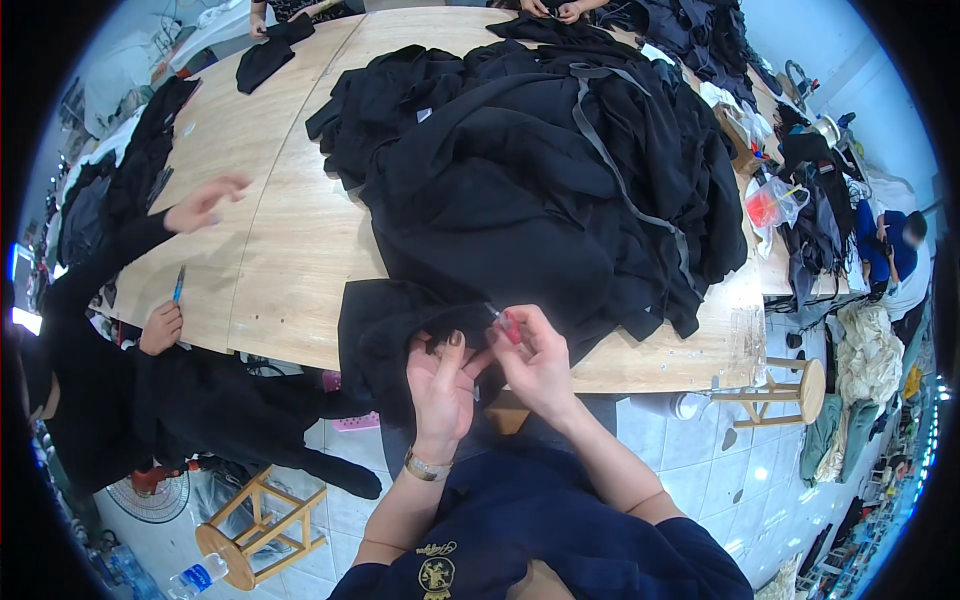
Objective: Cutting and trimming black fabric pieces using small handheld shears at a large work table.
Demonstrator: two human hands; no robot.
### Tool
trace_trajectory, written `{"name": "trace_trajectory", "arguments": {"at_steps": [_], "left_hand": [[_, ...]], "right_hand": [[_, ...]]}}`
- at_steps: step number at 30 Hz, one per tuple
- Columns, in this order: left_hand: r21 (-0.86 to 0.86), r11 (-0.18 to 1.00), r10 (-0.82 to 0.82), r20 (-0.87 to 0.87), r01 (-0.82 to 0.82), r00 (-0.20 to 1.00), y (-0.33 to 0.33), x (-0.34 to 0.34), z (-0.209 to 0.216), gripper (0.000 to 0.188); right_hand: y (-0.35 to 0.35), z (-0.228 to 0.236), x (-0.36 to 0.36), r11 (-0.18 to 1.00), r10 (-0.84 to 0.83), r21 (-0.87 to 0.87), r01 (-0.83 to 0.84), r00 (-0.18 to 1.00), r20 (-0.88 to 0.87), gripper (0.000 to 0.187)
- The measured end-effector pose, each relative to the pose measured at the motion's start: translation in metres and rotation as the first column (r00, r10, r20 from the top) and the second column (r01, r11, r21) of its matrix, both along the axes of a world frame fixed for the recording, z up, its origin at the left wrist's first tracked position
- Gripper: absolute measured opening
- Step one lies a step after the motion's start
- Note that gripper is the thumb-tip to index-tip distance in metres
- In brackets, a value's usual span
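In the head view, your right hand [537, 362] was closed around a red tool [511, 328]. Your left hand [443, 388] was half curled against the black cloth [375, 320]; I couldn't tell how firmly. That cloth hung over the table's [290, 250] near edge, beside the garment pile [490, 200].

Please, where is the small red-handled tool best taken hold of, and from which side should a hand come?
Probably by its red handle, from the person's near right, where the right hand already grips it. The handle lies toward that hand, while the thin tip points away and leftward, so this approach should stay clear of it.
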State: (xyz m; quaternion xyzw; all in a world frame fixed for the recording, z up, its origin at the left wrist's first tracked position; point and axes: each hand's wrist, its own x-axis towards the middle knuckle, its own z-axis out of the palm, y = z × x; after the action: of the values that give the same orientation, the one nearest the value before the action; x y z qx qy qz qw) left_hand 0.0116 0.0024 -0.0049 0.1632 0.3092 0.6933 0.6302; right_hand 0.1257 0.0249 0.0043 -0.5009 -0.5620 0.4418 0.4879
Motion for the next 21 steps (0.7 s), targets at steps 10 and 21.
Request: {"name": "trace_trajectory", "arguments": {"at_steps": [10, 21], "left_hand": [[-0.112, 0.992, -0.053, 0.114, 0.066, 0.992, 0.002, -0.011, 0.005, 0.02], [-0.112, 0.992, -0.049, 0.01, 0.05, 0.999, 0.005, -0.013, 0.007, 0.022]], "right_hand": [[0.005, 0.002, 0.026, 0.987, 0.065, 0.134, -0.086, 0.986, 0.153, 0.02], [0.009, 0.004, 0.044, 0.891, 0.063, 0.329, -0.313, 0.803, 0.593, 0.03]]}}
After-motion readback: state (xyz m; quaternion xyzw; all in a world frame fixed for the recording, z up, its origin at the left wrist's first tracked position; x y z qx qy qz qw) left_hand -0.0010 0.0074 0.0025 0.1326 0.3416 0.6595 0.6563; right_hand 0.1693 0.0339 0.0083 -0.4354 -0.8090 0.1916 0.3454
